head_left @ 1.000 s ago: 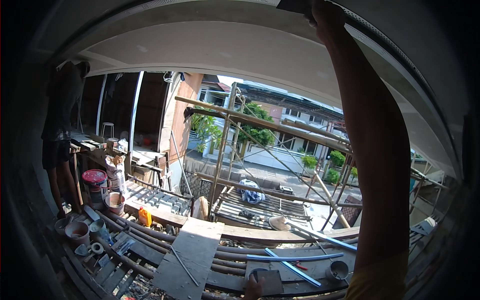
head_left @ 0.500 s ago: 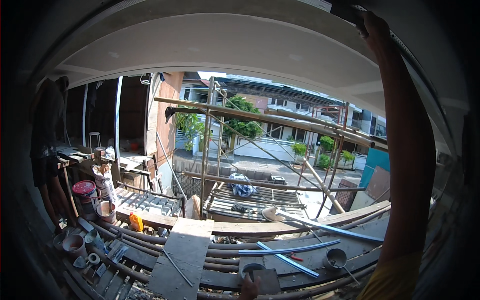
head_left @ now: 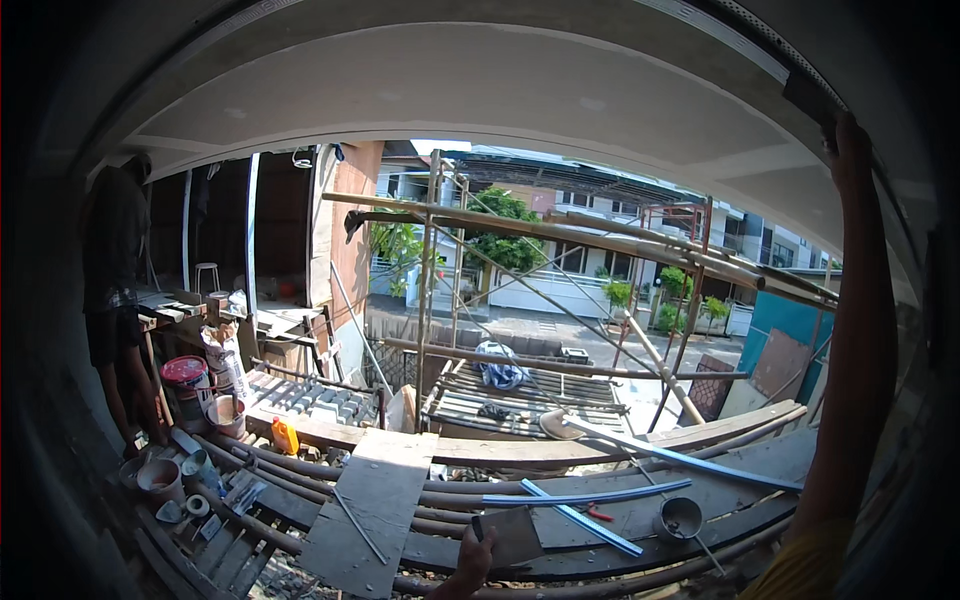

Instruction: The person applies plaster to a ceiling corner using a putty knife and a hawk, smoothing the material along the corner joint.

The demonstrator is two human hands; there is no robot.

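Head view: right hand (head_left: 845,135) was raised overhead at the ceiling's (head_left: 520,90) right edge, fingers pressed on a dark strip (head_left: 805,95) running along it. Left hand (head_left: 472,560) sat low, clamped on a flat board (head_left: 512,535) above the scaffold planks (head_left: 380,500)

We cannot make out our right hand (head_left: 845,135) at the ceiling's edge: it is dark against the light, and whatever dark tool (head_left: 810,95) it presses there is cut short by shadow. Our left hand (head_left: 470,565) is cropped by the lower edge, its grip on the flat grey board (head_left: 515,535) unclear. A person (head_left: 115,300) at far left is only a silhouette.
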